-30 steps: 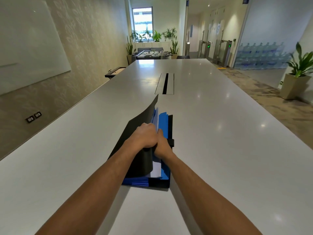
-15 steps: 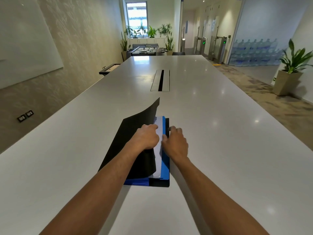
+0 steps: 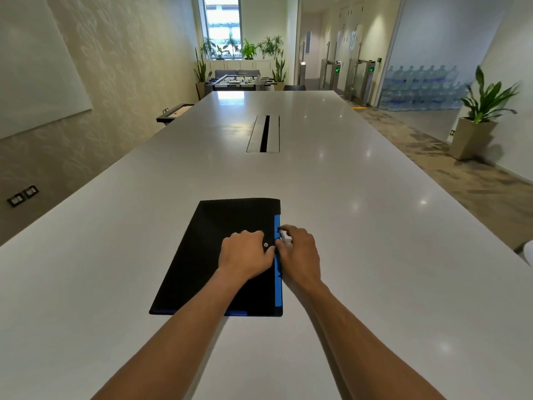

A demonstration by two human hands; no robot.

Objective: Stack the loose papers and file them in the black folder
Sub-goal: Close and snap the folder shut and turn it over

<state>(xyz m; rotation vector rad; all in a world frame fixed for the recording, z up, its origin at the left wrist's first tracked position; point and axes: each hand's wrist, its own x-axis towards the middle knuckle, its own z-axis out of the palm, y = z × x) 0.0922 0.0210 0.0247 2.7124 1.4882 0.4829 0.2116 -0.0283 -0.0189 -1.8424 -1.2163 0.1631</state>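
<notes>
I see my left hand [image 3: 245, 252] pressed flat on the closed black folder [image 3: 219, 255] near me on the surface [image 3: 375, 255], holding nothing; my right hand [image 3: 300, 252] pinches at the folder's right edge, by the snap [image 3: 265, 244]; a blue strip [image 3: 277, 269] shows there; no loose papers visible; filing looks nearly done, only fastening left.

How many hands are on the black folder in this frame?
2. The left hand presses flat on the closed black folder, by its metal snap. The right hand works at the folder's right edge, along the blue strip.
</notes>
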